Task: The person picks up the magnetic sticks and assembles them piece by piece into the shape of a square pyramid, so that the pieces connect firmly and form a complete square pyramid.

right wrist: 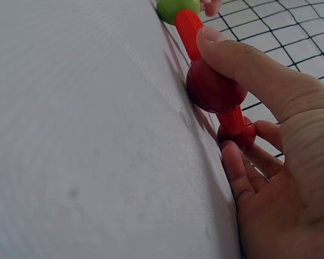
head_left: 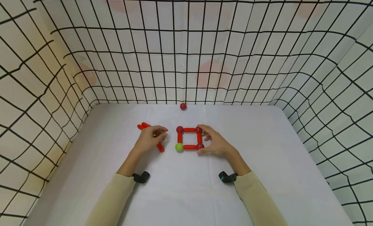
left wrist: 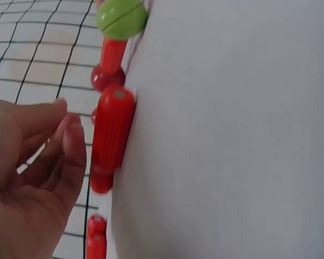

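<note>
A flat square (head_left: 189, 138) of red sticks lies mid-table, with a green ball (head_left: 179, 147) at its near-left corner and dark red balls at the other three. My right hand (head_left: 204, 140) pinches its right side: the thumb presses the near-right ball (right wrist: 213, 86), and the fingers curl at the far-right ball (right wrist: 237, 137). My left hand (head_left: 158, 134) hovers, loosely curled, just left of the square over a loose red stick (left wrist: 113, 129) lying on the cloth. Its fingertips (left wrist: 70, 121) are close beside the stick and do not grip it.
Two more red sticks (head_left: 144, 125) lie beyond the left hand. A lone dark red ball (head_left: 183, 106) sits at the table's far edge. The white tablecloth (head_left: 186, 193) is walled on three sides by a black-grid curtain (head_left: 186, 57).
</note>
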Available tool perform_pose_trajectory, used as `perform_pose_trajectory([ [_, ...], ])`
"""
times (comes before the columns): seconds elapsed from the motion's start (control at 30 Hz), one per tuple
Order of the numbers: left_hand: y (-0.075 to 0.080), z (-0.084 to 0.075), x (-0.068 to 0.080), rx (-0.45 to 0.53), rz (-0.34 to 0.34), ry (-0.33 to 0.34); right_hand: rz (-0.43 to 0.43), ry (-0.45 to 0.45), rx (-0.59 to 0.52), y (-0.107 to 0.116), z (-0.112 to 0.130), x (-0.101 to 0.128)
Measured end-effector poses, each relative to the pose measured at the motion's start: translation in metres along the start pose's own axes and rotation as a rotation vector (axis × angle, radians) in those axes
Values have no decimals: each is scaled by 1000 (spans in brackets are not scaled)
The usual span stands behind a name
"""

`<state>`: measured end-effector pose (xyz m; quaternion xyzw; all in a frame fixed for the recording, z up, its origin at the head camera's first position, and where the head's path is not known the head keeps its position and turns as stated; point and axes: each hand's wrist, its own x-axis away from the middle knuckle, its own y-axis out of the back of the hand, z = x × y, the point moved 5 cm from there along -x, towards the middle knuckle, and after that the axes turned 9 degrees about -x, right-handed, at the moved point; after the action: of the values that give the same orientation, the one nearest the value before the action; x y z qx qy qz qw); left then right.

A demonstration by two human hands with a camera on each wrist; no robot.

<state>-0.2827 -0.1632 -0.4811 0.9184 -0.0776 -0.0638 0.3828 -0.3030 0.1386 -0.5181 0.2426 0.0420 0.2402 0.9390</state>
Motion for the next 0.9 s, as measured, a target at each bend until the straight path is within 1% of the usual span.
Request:
perform_pose_trajectory([
  [0.07, 5, 4, 5, -8, 28, -36, 0, 3, -2, 0, -1, 0],
  [0.1, 7, 6, 7, -15, 44, -66, 2, 3, -3, -1, -1, 0],
  [0.27, 12, 12, 18, -100, 128, -244, -1, 8, -10, -1, -3, 1],
  [0.33, 11, 15, 20, -142, 164, -276, -6, 4, -14, 0, -3, 0],
  [0.43, 10, 20, 22, -183, 200, -286, -12, 0, -17, 0, -4, 0],
  [0.57, 10, 22, 23, -193, 219, -287, -9, 4, -17, 0, -2, 0],
  [0.77, 10, 22, 25, -157, 232, -251, -6, 8, -27, 0, 1, 2],
  [0.9, 8, 17, 21, -88, 192, -256, -10, -3, -27, 0, 1, 2],
])
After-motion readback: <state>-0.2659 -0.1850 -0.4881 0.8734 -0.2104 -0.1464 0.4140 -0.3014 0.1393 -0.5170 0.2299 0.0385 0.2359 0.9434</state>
